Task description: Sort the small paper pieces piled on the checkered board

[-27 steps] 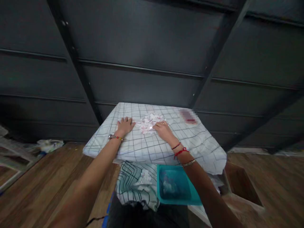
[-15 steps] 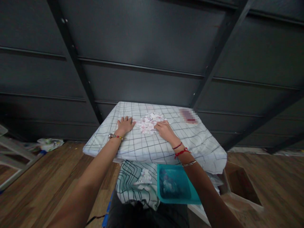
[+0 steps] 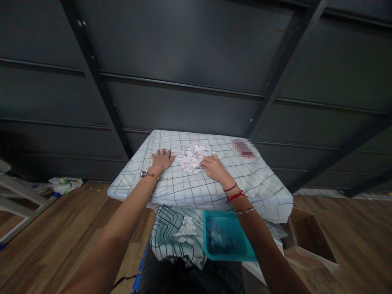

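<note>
Your left hand (image 3: 161, 161) lies palm down with its fingers spread, and nothing is in its grasp. Your right hand (image 3: 213, 166) is partly closed, fingers curled and thumb drawn in; whether a piece is pinched between the fingertips cannot be told. Between your hands sits a loose pile of small, white, paper-like pieces with pinkish marks (image 3: 193, 156). Your right fingertips are at its right edge; your left thumb points to its left edge.

The pile rests on a white cloth with thin dark grid lines (image 3: 177, 192), which covers the desk (image 3: 260, 192). Toward the far right corner lies a flat object obscured by pixelation (image 3: 243, 148).

Below the near edge of the desk you have a pale green cloth with dark stripes (image 3: 161, 232), bearing a smaller heap of white pieces (image 3: 187, 226). Just right of it is a rectangular teal plastic tray (image 3: 228, 257), partly hidden by your right forearm. Farther right, an open brown cardboard box (image 3: 309, 232) stands on the brown wood-grain floor (image 3: 61, 232). Dark grey panelling (image 3: 183, 53) rises behind the desk.
</note>
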The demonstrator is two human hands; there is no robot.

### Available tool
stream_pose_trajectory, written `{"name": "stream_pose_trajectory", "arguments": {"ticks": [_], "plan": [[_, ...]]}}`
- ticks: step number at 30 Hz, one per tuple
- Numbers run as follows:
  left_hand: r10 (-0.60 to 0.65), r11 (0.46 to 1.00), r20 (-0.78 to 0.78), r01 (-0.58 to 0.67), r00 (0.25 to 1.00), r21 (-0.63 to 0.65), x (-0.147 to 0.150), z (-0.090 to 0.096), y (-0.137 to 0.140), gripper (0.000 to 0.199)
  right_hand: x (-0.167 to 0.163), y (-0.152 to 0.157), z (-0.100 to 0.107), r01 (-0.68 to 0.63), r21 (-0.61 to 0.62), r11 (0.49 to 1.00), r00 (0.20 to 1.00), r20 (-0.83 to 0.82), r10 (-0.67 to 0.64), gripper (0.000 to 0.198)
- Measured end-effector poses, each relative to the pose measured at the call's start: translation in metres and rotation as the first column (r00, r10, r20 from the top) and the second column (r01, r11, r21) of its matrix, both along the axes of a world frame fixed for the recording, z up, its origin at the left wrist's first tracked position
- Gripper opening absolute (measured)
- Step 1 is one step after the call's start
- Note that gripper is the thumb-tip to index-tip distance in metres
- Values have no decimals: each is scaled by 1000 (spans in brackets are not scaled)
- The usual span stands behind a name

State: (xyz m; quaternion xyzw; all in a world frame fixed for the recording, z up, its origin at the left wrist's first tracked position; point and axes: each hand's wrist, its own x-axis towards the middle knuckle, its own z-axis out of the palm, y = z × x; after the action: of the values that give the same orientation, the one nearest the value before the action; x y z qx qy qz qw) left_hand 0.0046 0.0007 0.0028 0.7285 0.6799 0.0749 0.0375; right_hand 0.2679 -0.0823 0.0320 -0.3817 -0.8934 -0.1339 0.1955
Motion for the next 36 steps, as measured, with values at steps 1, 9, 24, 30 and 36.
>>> {"name": "stream_pose_trajectory", "arguments": {"ticks": [1, 9, 24, 30, 36], "plan": [[1, 1000, 2, -1, 1000, -1, 0, 0, 0, 65, 1, 0, 0, 3, 4, 1000, 1000, -12, -3, 21], [-10, 1000, 13, 10, 1000, -4, -1, 0, -1, 67, -1, -2, 1, -24, -38, 999, 1000, -13, 24, 19], [-3, 1000, 30, 3, 1000, -4, 0, 1, -2, 66, 7, -6, 2, -92, -114, 989, 988, -136, 76, 16], [3, 1000, 17, -3, 1000, -13, 0, 2, -2, 65, 6, -8, 3, -132, -152, 980, 979, -174, 105, 15], [-3, 1000, 11, 3, 1000, -9, 0, 1, -1, 65, 12, -6, 1, -115, -73, 991, 951, -295, 88, 15]]}}
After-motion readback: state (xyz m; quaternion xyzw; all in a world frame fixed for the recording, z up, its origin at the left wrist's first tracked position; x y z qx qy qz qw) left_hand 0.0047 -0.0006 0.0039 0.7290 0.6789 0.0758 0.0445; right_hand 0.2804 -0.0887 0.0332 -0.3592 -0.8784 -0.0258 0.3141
